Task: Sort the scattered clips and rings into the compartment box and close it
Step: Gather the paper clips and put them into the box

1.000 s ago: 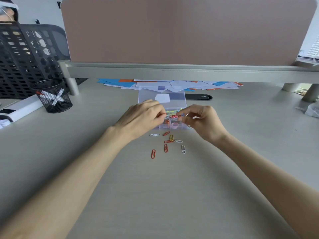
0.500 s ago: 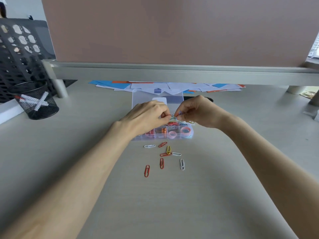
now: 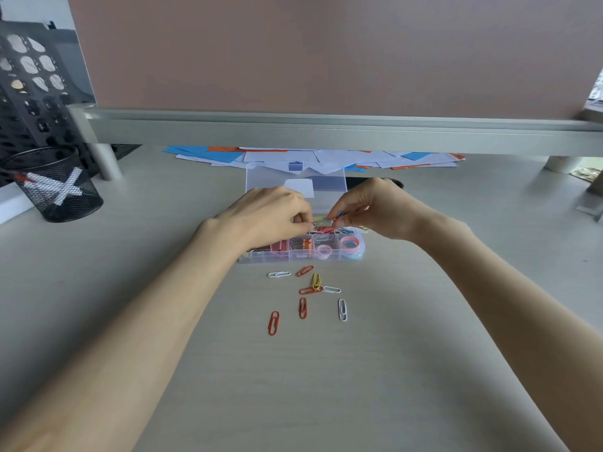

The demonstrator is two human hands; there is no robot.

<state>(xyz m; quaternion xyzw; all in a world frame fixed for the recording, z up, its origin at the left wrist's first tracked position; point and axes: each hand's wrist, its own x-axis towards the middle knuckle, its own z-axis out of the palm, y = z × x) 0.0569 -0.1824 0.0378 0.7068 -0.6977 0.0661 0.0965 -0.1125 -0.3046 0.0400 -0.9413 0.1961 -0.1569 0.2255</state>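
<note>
A clear compartment box lies open on the desk, its lid tilted up behind. Its front cells hold pink and orange binder clips and pink rings. Both hands hover over the back cells. My left hand has its fingertips pinched down among the paper clips in the box. My right hand pinches a small blue and red clip just above the box. Several loose paper clips, red, white and yellow, lie on the desk in front of the box.
A black mesh pen cup stands at the left, with a black perforated rack behind it. Blue, white and orange papers lie under a metal shelf rail carrying a brown partition. A dark object lies behind my right hand.
The view has shifted, so the box and clips sit lower in frame. My hands, first close together, have drawn slightly apart; the left fingertips dipped into the box.
</note>
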